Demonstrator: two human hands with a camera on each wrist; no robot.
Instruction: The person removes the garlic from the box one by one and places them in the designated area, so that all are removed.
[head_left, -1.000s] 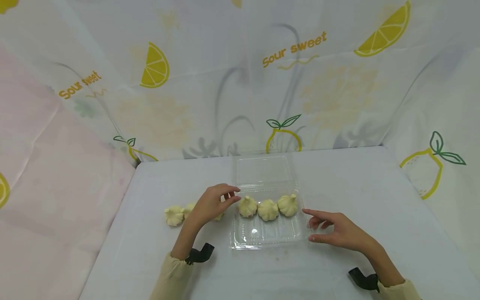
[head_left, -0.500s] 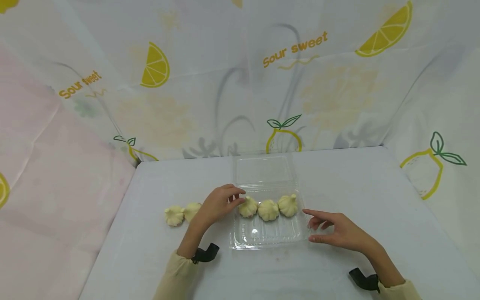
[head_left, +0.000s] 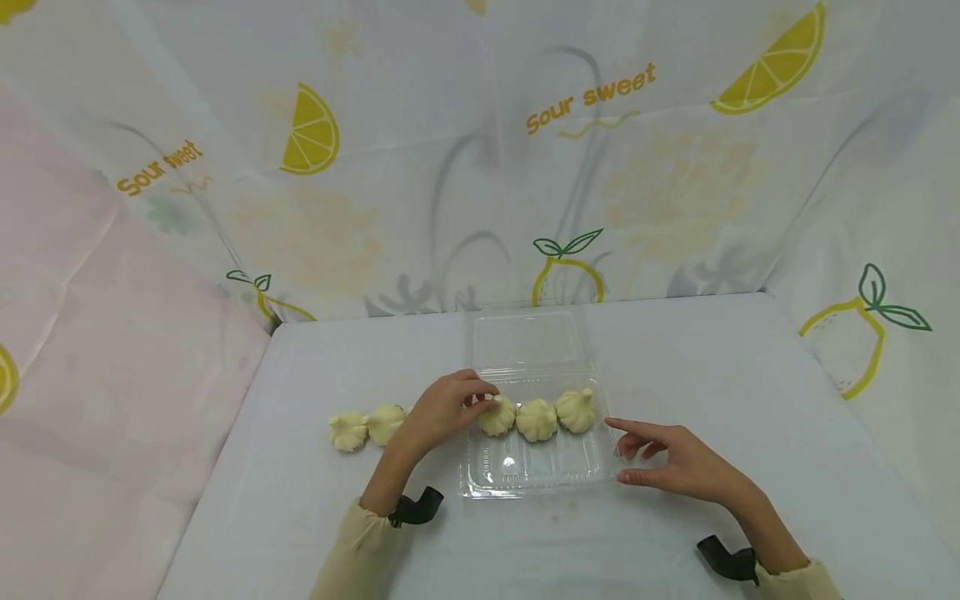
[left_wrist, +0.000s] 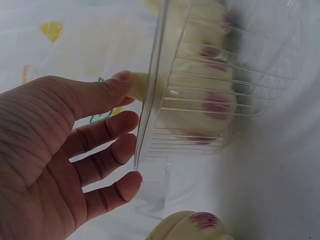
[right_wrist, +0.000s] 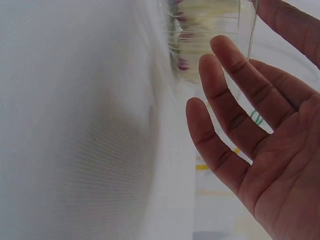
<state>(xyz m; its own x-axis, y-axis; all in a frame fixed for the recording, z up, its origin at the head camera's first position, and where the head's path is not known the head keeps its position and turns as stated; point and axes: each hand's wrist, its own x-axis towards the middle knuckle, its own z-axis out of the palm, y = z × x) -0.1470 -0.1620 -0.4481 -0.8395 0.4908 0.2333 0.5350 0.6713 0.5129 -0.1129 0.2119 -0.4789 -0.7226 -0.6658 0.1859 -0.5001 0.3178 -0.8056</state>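
My left hand (head_left: 438,414) reaches over the left rim of a clear plastic clamshell box (head_left: 536,482). Thumb and forefinger pinch the stem (left_wrist: 137,86) of the leftmost garlic bulb (head_left: 497,418) inside, while the other fingers hang loosely by the rim in the left wrist view. Two more bulbs, a middle one (head_left: 536,421) and a right one (head_left: 576,411), complete a row across the back half of the box. Beside the box's right wall is my right hand (head_left: 675,460), its forefinger extended to the rim and its other fingers relaxed, holding nothing.
Left of the box, two garlic bulbs lie on the white table, an outer one (head_left: 348,432) and an inner one (head_left: 386,423); a sliver of another shows behind my left hand. The box's lid (head_left: 528,342) is folded back toward the lemon-print curtain (head_left: 450,167).
My left hand has moved right over the box's rim and onto the leftmost bulb's stem. More of the bulbs outside the box now shows. The right hand has stayed put.
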